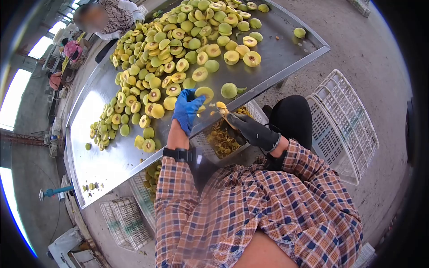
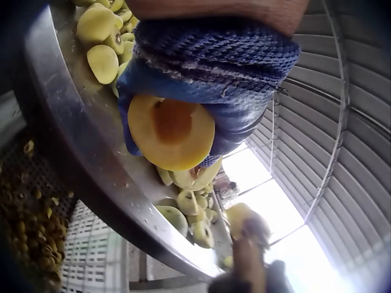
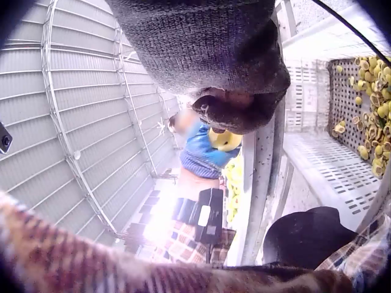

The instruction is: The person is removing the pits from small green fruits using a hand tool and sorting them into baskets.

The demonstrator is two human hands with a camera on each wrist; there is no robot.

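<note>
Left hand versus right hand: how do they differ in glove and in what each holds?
The left hand wears a blue glove and holds a halved fruit, cut face showing; the right hand wears a dark glove and grips a small tool over the crate. Both work at the metal table edge.

Left hand (image 1: pixel 187 109): I see a bright blue glove.
Right hand (image 1: pixel 252 129): my view shows a dark grey glove.
Halved fruit (image 2: pixel 171 131): orange-yellow flesh, browner hollow.
Fruit pile (image 1: pixel 174 53): yellow-green.
Steel table (image 1: pixel 109 156): shiny grey.
Shirt sleeves (image 1: pixel 286 201): orange, blue and white plaid.
Crate (image 1: pixel 344 120): white.
</note>
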